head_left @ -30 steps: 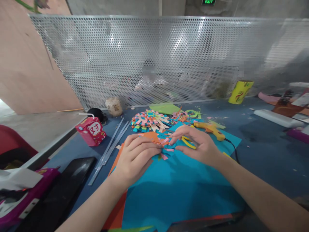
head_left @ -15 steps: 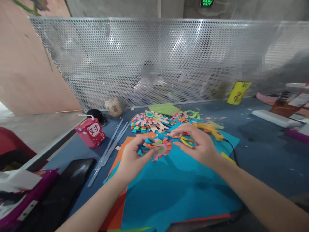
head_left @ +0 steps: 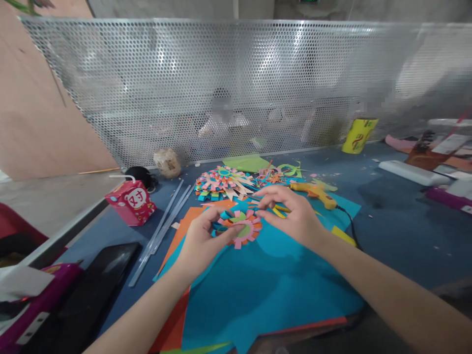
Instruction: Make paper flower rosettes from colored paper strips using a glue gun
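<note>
A layered paper flower (head_left: pixel 246 230) in pink, orange, green and blue, with fringed petals, is pinched between the thumb and fingers of my left hand (head_left: pixel 204 241). Its pink ring and green centre face up. My right hand (head_left: pixel 295 214) hovers at the flower's right edge, thumb and fingertips apart; whether the thumb touches a petal I cannot tell. Beneath both hands lies a large blue paper sheet (head_left: pixel 273 290), over orange paper (head_left: pixel 171 305). Yellow handles (head_left: pixel 280 210) of some tool show partly behind my right hand.
Finished-looking fringed paper flowers (head_left: pixel 223 182) and paper scraps (head_left: pixel 271 174) lie behind. A yellow glue gun (head_left: pixel 319 193) with a cord is at right. Clear glue sticks (head_left: pixel 162 231), a red drink box (head_left: pixel 132 201) and a black phone (head_left: pixel 106 275) are at left. A perforated metal screen (head_left: pixel 243 88) stands beyond.
My right hand has come slightly left, closer to the flower's edge. The flower stays in my left hand, its face now more visible. The camera view has shifted a little.
</note>
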Motion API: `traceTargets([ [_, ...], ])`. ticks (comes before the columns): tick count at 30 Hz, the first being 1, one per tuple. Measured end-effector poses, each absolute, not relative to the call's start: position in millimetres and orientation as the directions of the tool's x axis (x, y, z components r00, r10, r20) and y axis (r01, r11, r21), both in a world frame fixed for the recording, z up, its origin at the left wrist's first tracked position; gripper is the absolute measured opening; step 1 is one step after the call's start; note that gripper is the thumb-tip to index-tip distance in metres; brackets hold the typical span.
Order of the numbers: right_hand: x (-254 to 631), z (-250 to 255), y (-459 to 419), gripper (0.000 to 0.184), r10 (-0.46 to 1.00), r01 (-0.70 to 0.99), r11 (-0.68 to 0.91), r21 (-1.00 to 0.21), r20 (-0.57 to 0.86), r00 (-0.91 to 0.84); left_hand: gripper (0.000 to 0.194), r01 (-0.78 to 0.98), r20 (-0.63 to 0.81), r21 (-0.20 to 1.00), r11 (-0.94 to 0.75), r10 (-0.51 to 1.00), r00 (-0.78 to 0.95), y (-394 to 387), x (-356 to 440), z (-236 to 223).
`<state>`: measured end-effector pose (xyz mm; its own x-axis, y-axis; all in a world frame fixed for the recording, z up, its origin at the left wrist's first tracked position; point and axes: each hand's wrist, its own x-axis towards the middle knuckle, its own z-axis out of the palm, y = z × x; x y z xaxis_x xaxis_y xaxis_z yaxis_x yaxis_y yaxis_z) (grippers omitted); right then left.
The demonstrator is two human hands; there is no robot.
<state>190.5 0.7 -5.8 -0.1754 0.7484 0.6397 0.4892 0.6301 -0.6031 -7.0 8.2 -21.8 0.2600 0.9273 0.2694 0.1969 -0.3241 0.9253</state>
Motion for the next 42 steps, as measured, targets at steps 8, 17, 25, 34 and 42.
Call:
traceTargets([
  [8, 189, -6, 0, 0.018, 0.789, 0.496, 0.583, -0.643, 0.595, -0.156, 0.022, 0.27, 0.272, 0.898, -0.348, 0.92, 0.282, 4, -5, -18],
  [17, 191, -5, 4, 0.018, 0.845, 0.343, 0.527, -0.778, 0.521, -0.116, 0.029, 0.129, 0.146, 0.974, -0.186, 0.951, 0.273, 12, -4, -22],
  [25, 193, -4, 11, 0.016, 0.907, 0.087, 0.421, -0.903, 0.417, -0.066, 0.028, -0.16, -0.053, 0.982, 0.101, 0.958, 0.281, 15, -3, -22],
  [34, 186, -20, 10, 0.025, 0.892, 0.209, 0.233, -0.95, 0.124, -0.434, 0.04, -0.266, -0.013, 0.962, 0.061, 0.984, 0.176, 20, -4, -24],
  [42, 190, -15, 15, 0.015, 0.955, 0.238, 0.221, -0.946, 0.16, -0.249, 0.03, -0.338, -0.091, 0.929, 0.152, 0.977, 0.191, 23, -6, -22],
])
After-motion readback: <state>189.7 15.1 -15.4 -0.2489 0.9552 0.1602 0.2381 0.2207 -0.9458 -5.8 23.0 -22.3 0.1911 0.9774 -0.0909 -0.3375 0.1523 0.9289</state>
